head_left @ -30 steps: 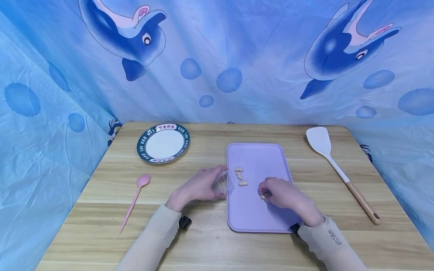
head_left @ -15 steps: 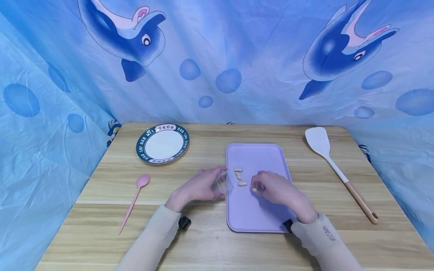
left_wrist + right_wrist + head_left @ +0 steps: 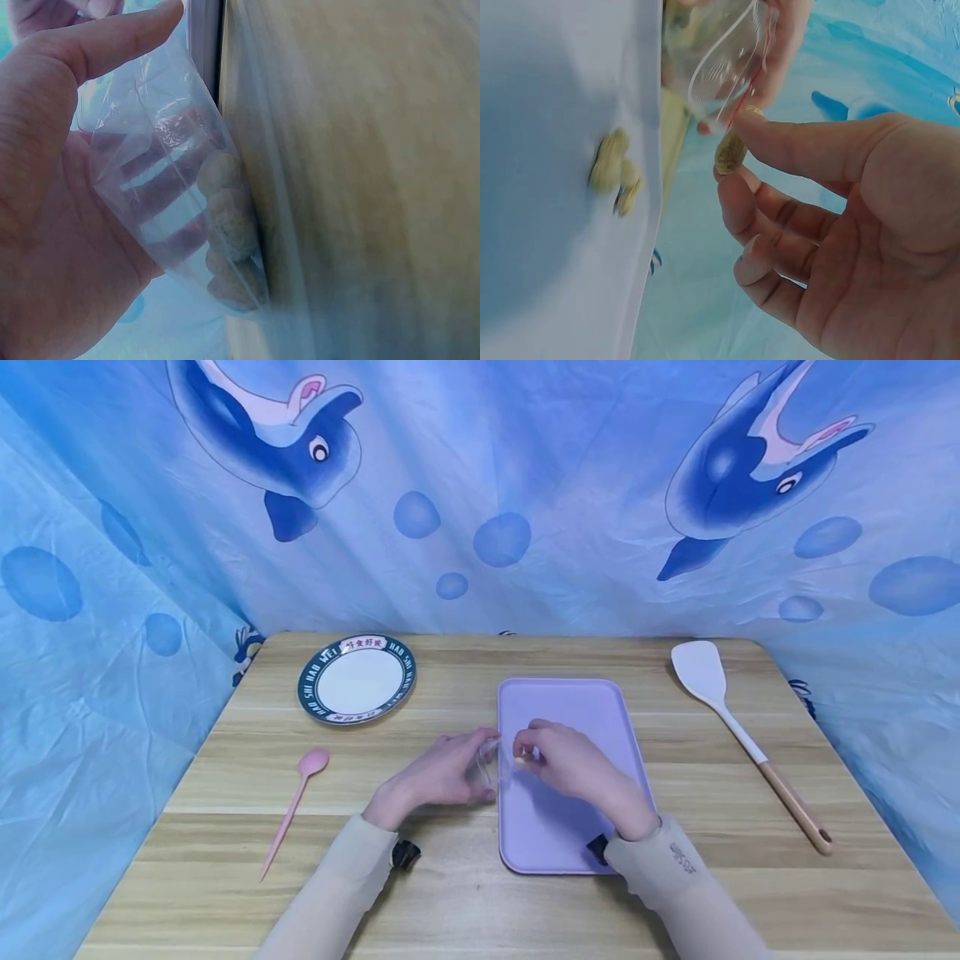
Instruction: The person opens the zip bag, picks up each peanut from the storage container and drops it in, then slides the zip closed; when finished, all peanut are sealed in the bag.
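Observation:
My left hand (image 3: 441,774) holds a clear zip bag (image 3: 169,172) by its mouth at the left edge of the lilac tray (image 3: 573,697). Several peanuts (image 3: 231,225) lie in the bottom of the bag, seen through the plastic in the left wrist view. Over the tray's left side, my right hand (image 3: 573,766) pinches one peanut (image 3: 731,152) between thumb and fingertips, right beside the bag's red-lined opening. Loose peanuts (image 3: 609,161) rest on the tray in the right wrist view; the right hand covers them in the head view.
A white plate (image 3: 358,681) with a dark green lettered rim stands at the back left of the wooden table (image 3: 450,902). Nearer lies a pink spoon (image 3: 312,762). Along the right side is a white spatula (image 3: 701,672) with a wooden handle. A blue dolphin-print curtain (image 3: 502,593) hangs behind.
My right hand has moved left across the tray with the peanut, from the tray's middle to the bag's opening. The left hand and the bag have stayed in place.

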Available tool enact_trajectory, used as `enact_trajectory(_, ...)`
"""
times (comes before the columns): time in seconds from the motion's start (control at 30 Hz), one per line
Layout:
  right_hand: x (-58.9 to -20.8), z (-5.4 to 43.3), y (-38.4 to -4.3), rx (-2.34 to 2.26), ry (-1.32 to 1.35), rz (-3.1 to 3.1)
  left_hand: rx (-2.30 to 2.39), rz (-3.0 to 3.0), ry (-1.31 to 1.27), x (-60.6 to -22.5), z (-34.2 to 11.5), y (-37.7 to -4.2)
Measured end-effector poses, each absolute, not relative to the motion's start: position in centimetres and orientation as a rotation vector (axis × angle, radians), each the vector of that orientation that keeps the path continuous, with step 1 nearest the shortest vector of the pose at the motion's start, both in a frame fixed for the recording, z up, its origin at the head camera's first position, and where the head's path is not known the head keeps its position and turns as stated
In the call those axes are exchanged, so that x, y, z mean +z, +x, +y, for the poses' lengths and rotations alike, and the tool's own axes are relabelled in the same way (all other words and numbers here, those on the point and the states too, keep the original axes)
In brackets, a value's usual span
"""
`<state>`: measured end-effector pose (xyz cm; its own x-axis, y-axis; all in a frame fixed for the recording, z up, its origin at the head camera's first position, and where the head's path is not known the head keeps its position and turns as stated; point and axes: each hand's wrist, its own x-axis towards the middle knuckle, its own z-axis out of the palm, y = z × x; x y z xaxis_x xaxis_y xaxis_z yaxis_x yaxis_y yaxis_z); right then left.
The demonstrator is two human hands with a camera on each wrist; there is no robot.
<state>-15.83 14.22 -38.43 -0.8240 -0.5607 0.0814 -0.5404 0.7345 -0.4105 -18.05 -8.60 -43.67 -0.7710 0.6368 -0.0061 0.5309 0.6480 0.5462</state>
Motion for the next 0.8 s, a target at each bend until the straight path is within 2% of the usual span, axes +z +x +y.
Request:
enact_trajectory(0.3, -38.5, 11.9, -15.7, -0.675, -0.958, 2.863, 0.787, 2.674, 0.952, -43.7, -8.7, -18.1)
enact_trajectory(0.8, -39.3, 11.6, -15.5, -0.684, -0.979, 2.85, 0.771, 2.672, 0.945, -43.6, -8.6, -18.0)
